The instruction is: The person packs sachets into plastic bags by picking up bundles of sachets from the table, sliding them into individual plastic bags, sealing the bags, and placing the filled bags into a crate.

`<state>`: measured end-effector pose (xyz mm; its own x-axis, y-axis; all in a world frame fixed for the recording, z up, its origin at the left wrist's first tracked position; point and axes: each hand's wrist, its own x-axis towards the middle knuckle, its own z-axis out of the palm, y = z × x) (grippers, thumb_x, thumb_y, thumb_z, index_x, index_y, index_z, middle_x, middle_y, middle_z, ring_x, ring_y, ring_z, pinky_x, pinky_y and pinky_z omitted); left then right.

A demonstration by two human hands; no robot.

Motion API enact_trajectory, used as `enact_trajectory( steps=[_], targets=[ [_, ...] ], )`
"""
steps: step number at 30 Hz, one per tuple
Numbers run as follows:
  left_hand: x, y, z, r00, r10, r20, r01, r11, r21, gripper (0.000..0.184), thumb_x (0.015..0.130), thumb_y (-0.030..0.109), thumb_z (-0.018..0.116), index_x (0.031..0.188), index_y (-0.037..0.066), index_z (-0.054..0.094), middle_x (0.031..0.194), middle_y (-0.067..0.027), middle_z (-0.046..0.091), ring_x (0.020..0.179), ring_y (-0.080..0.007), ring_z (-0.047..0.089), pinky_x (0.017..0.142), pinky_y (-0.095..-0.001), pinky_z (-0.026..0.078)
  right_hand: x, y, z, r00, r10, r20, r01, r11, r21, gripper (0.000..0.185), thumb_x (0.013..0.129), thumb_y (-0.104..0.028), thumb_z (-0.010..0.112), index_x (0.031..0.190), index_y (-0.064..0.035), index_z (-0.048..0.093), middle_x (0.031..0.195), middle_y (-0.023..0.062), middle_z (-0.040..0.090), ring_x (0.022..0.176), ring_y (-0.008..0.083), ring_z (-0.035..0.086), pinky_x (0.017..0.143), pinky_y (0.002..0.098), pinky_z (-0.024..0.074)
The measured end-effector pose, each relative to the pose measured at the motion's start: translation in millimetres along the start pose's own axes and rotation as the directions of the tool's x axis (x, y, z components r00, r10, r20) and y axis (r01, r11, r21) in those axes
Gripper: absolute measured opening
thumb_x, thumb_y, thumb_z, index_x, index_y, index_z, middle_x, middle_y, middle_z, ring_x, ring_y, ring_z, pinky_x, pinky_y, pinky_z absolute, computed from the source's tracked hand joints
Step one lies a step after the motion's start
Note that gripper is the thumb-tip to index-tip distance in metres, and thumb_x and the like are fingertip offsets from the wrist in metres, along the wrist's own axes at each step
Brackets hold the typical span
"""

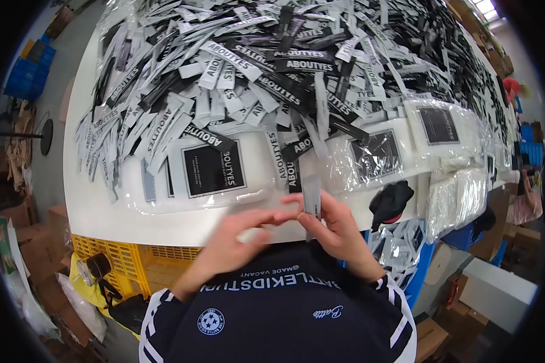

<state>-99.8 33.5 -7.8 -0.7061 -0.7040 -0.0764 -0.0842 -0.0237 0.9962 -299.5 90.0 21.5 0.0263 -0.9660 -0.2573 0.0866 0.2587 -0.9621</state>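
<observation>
My right hand grips a narrow pale packet, held upright between thumb and fingers at the table's near edge. My left hand is beside it on the left, blurred, its fingers reaching toward the packet and the thumb apart; nothing shows in it. Just beyond my hands lies a clear plastic bag with a black printed panel. A large heap of narrow black and white packets marked ABOUTYES covers the far part of the white table.
Flat bags with black panels lie right of centre, near a stack of clear bags and a black cloth item. Below the table edge stand a yellow crate and a blue bin. Part of another person shows far right.
</observation>
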Motion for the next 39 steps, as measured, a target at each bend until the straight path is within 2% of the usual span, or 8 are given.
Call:
enact_trajectory(
  steps=[7, 10, 15, 18, 25, 27, 35, 39],
  targets=[
    [37, -4, 72, 0.941, -0.111, 0.320, 0.230, 0.903, -0.362, 0.022, 0.098, 0.016, 0.047, 0.107, -0.002, 0.055, 0.071, -0.0018, 0.057, 0.061, -0.0061, 0.052, 0.056, -0.0203, 0.042, -41, 51, -40, 0.773, -0.243, -0.585, 0.178, 0.970, -0.167, 0.024, 0.092, -0.017, 0.054, 0.106, 0.0017, 0.060, 0.120, 0.0162, 0.057, 0.113, 0.0274, 0.052, 0.095, 0.0351, 0.0393],
    [40, -8, 66, 0.930, -0.137, 0.341, 0.257, 0.907, -0.335, 0.022, 0.099, 0.016, 0.044, 0.105, -0.002, 0.054, 0.070, -0.0011, 0.052, 0.059, -0.0063, 0.045, 0.054, -0.0205, 0.037, -59, 59, -95, 0.425, -0.651, -0.628, -0.526, 0.387, -0.757, 0.024, 0.087, -0.015, 0.061, 0.104, 0.0026, 0.057, 0.098, 0.0144, 0.058, 0.094, 0.0270, 0.055, 0.086, 0.0354, 0.0412],
    [39, -11, 79, 0.953, -0.088, 0.290, 0.207, 0.888, -0.411, 0.019, 0.098, 0.016, 0.046, 0.102, 0.002, 0.057, 0.063, 0.0015, 0.050, 0.054, -0.0043, 0.040, 0.050, -0.0203, 0.032, -89, 87, -113, 0.519, -0.090, -0.850, 0.032, 0.996, -0.086, 0.026, 0.090, -0.014, 0.059, 0.111, 0.0000, 0.055, 0.110, 0.0110, 0.057, 0.101, 0.0234, 0.057, 0.090, 0.0369, 0.0445],
    [40, -4, 88, 0.943, -0.084, 0.322, 0.201, 0.915, -0.351, 0.017, 0.097, 0.014, 0.047, 0.101, 0.001, 0.057, 0.063, 0.0009, 0.050, 0.055, -0.0047, 0.041, 0.050, -0.0220, 0.034, -90, 59, -74, 0.710, -0.057, -0.702, 0.546, 0.673, 0.498, 0.039, 0.089, -0.009, 0.055, 0.126, -0.0017, 0.042, 0.115, 0.0141, 0.055, 0.113, 0.0294, 0.055, 0.100, 0.0457, 0.0437],
    [42, 11, 93, 0.953, 0.060, 0.296, -0.086, 0.994, 0.074, 0.013, 0.087, 0.003, 0.057, 0.099, -0.001, 0.055, 0.066, -0.0173, 0.057, 0.053, -0.0291, 0.055, 0.051, -0.0355, 0.043, -55, 51, -39, 0.536, -0.257, -0.804, 0.508, 0.859, 0.064, 0.031, 0.075, 0.011, 0.063, 0.090, -0.0052, 0.042, 0.087, 0.0123, 0.059, 0.082, 0.0249, 0.061, 0.072, 0.0385, 0.0517],
    [41, 15, 91, 0.959, 0.064, 0.274, -0.094, 0.991, 0.098, 0.013, 0.087, 0.003, 0.057, 0.099, -0.001, 0.056, 0.066, -0.0170, 0.057, 0.054, -0.0289, 0.058, 0.052, -0.0367, 0.043, -46, 39, -33, 0.456, -0.202, -0.867, 0.521, 0.850, 0.076, 0.039, 0.069, 0.014, 0.070, 0.082, -0.0081, 0.042, 0.072, -0.0008, 0.054, 0.067, 0.0045, 0.054, 0.061, 0.0177, 0.0432],
    [25, 8, 73, 0.897, -0.072, 0.436, 0.090, 0.996, -0.022, 0.013, 0.092, 0.009, 0.054, 0.099, -0.001, 0.059, 0.064, -0.0084, 0.057, 0.052, -0.0172, 0.051, 0.050, -0.0293, 0.040, -53, 30, -113, -0.065, -0.538, -0.840, 0.393, 0.760, -0.518, 0.024, 0.078, 0.011, 0.064, 0.079, -0.0054, 0.046, 0.081, 0.0061, 0.060, 0.068, 0.0105, 0.058, 0.066, 0.0242, 0.0496],
    [27, 9, 62, 0.916, -0.060, 0.397, 0.134, 0.977, -0.163, 0.015, 0.094, 0.011, 0.050, 0.101, 0.001, 0.059, 0.062, -0.0002, 0.053, 0.053, -0.0055, 0.045, 0.050, -0.0227, 0.036, -59, 36, -112, 0.144, -0.547, -0.825, 0.013, 0.835, -0.551, 0.021, 0.078, 0.005, 0.066, 0.079, -0.0041, 0.047, 0.089, 0.0101, 0.063, 0.080, 0.0154, 0.061, 0.074, 0.0266, 0.0482]
  ],
)
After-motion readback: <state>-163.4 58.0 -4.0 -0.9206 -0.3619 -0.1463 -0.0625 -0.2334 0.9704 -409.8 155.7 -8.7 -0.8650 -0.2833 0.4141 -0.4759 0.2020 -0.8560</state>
